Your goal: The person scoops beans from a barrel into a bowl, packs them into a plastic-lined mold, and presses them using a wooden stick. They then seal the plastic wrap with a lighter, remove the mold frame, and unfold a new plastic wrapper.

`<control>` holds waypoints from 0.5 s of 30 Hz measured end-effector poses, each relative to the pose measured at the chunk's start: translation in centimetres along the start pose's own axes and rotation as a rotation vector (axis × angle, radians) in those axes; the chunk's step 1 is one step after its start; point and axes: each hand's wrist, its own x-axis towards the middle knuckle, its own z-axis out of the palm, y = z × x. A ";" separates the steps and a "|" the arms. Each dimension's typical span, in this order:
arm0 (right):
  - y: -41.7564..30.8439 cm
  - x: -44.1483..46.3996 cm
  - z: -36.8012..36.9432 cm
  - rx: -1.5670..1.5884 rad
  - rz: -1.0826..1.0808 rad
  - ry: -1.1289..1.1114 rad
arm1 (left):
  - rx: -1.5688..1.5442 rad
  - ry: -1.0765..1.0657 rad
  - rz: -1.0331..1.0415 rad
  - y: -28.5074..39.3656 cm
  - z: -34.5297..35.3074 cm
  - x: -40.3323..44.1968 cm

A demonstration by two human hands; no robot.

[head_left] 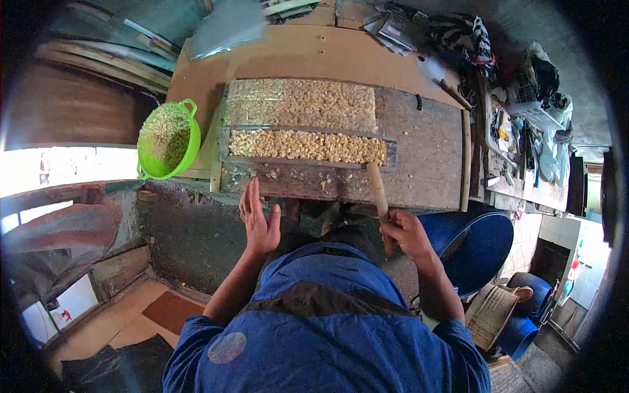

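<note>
Right hand here has its grip curled round a wooden stick, tip at the right end of the front strip of pale clumps on the worktop. Left hand is empty, fingers straight. Back slab looks spread out already imo, front strip's lumpier, and the green two-handled bowl has loose bits left

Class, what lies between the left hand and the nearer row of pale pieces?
In the head view, between the left hand and the nearer row lies a strip of wooden board with scattered crumbs, then the frame's edge.
</note>
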 end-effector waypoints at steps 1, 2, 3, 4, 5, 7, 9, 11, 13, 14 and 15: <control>-0.2 -0.3 -0.1 0.027 -0.016 0.015 | 0.005 0.001 -0.003 0.0 0.0 0.0; -0.1 -0.2 -0.2 0.027 -0.015 0.015 | 0.009 0.001 -0.006 0.1 0.0 -0.1; 0.0 0.0 -0.2 0.050 -0.014 0.047 | 0.008 0.000 -0.006 0.1 0.1 -0.2; 0.0 0.1 -0.2 0.075 -0.015 0.080 | 0.003 -0.007 -0.016 0.1 0.2 -0.3; -0.2 0.0 -0.3 0.076 -0.016 0.082 | -0.002 -0.014 -0.025 0.2 0.2 -0.4; -1.2 -0.3 -0.3 0.072 0.067 0.055 | 0.010 -0.015 -0.031 0.5 0.3 -0.4; -0.1 0.3 -0.8 0.078 0.009 0.082 | 0.021 -0.018 -0.038 0.6 0.2 -0.4; 0.7 0.8 -1.4 0.082 -0.050 0.110 | 0.005 -0.017 -0.027 0.6 0.1 -0.4; 0.3 1.2 -1.5 0.094 -0.041 0.130 | 0.030 -0.009 -0.021 0.5 0.2 -0.6; -0.1 1.4 -1.6 0.094 -0.043 0.129 | 0.057 0.000 -0.016 0.3 0.3 -0.6; -1.0 1.5 -1.7 0.089 -0.035 0.142 | 0.059 0.002 -0.016 0.2 0.3 -0.7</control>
